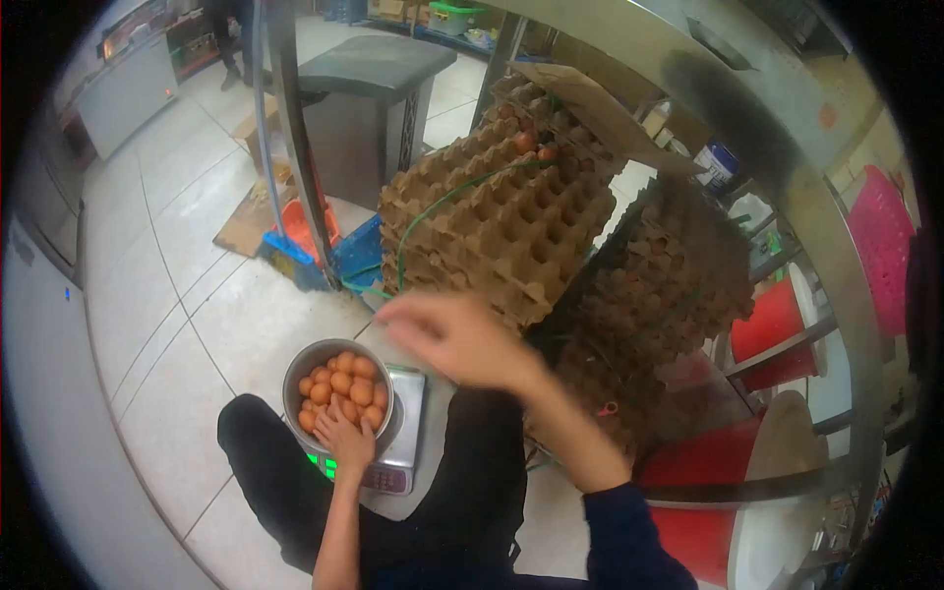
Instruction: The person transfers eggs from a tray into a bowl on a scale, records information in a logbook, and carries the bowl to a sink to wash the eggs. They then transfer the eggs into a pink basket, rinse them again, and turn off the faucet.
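Grey metal forms the round bowl around your left hand, and it is well filled with brown eggs. They are smooth ovals in a warm orange-brown, some with a pale shine on top, heaped close together just beyond your fingertips. Your left hand reaches in over the near rim, its fingers slightly spread and bent against the upper eggs; you touch them, but I cannot tell whether you grip one.

Under that hand, the bowl sits on a flat scale with a shiny metal plate, and its green lit display shows just beside your left wrist.

Your right hand is raised to the right of the bowl and apart from it, blurred and loosely half curled; I cannot tell whether it holds anything. Just beyond it stands a stack of egg trays in rough brown pulp, with rows of cups and peaks. A few reddish-brown eggs sit at the far end, and a thin green string runs over the stack. To the right of that hand leans a darker stack of trays, and farther right is a red bucket.
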{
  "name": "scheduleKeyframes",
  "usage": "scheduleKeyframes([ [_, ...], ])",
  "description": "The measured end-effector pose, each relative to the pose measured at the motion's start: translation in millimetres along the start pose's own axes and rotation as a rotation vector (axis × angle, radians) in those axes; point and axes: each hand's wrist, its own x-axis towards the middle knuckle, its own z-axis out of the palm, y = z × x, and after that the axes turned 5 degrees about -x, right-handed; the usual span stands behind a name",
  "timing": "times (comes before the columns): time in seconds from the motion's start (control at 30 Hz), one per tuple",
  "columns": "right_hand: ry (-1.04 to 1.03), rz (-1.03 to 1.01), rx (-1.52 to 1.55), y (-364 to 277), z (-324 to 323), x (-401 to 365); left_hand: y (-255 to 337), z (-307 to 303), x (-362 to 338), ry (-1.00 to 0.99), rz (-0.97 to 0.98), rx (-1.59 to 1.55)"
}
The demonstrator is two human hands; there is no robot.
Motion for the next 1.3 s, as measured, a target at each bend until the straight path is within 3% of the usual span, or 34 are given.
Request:
scheduleKeyframes([
  [0.1,0.427,0.061,-0.213,48,-111,40,84,-52,55,0.083,0.302,-0.233],
  [0.13,0.546,0.028,-0.556,83,-149,61,130,-68,89,0.087,0.396,-0.371],
  [0.17,0.554,0.066,-0.652,120,-183,78,173,-74,128,0.215,0.613,-0.506],
  [0.23,0.54,0.143,-0.84,187,-224,103,266,-81,191,0.118,0.708,-0.772],
  [0.27,0.517,0.182,-0.929,218,-237,114,300,-62,234,0.028,0.752,-0.704],
  [0.3,0.494,0.219,-1.016,233,-245,120,332,-49,266,-0.053,0.969,-0.727],
  [0.33,0.455,0.309,-1.046,229,-246,123,361,-38,281,-0.016,1.031,-0.44],
  [0.4,0.367,0.497,-1.1,213,-233,122,393,-27,309,-0.016,1.135,-0.064],
  [0.43,0.363,0.425,-0.993,217,-234,118,404,-15,320,-0.004,1.175,0.032],
  [0.53,0.376,0.533,-1.21,227,-242,125,426,10,349,0.022,1.227,0.177],
  [0.63,0.511,0.205,-0.937,230,-235,110,438,22,368,0.044,1.237,0.239],
  [0.7,0.59,0.211,-0.883,218,-228,99,444,26,373,0.081,1.262,0.248],
  [0.77,0.833,0.103,-0.939,232,-226,111,447,30,378,0.202,1.337,0.24],
  [0.8,1.032,-0.002,-1.023,276,-238,129,448,32,381,0.285,1.379,0.231],
  [0.9,0.858,0.072,-0.615,191,-215,91,442,35,391,0.503,1.514,0.084],
  [0.97,0.985,0.014,-0.63,169,-197,71,421,18,377,0.085,1.471,-0.362],
  [1.03,0.955,-0.196,-0.374,131,-177,45,380,-24,356,-0.237,1.149,-0.818],
  [1.07,0.925,-0.129,-0.218,103,-155,26,360,-47,339,-0.238,0.978,-0.638],
  [1.1,0.876,-0.066,-0.139,74,-131,7,346,-34,364,-0.489,0.835,-1.059],
  [1.13,0.798,0.033,-0.02,64,-102,-13,305,-83,325,-0.489,0.691,-0.887],
  [1.17,0.724,0.136,0.093,51,-75,-33,286,-125,292,-0.571,0.68,-0.937],
  [1.23,0.418,0.102,0.327,51,-8,-61,205,-140,275,-0.402,0.61,-0.844],
  [1.27,0.234,0.177,0.223,54,20,-65,163,-150,257,-0.409,0.53,-0.768],
  [1.3,0.185,0.202,0.228,64,53,-65,126,-157,232,-0.414,0.453,-0.696],
])
